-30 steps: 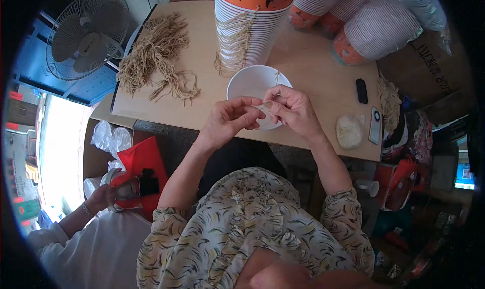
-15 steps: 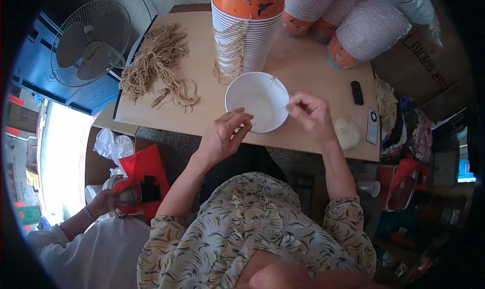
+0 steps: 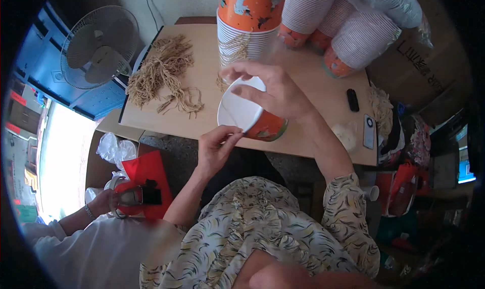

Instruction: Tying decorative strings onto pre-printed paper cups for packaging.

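above the wooden table (image 3: 313, 82), right hand (image 3: 275, 89) gripping tilted paper cup (image 3: 250, 117), left hand (image 3: 214, 147) pinching its rim

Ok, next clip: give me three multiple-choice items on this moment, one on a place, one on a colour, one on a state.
1. Where does the pile of tan string loops lie?
A. on the wooden table, left of the cup stack
B. on the floor
C. inside the cup

2. What colour is the outside of the paper cup in hand?
A. blue
B. orange
C. green

3. How is that cup held?
A. flat on the table
B. upside down on the stack
C. tilted, mouth toward the person

Key: 1 A, the loops rest on the table; 2 B, its wall is orange, inside white; 3 C, the right hand grips its rim, the left hand at its lower edge.
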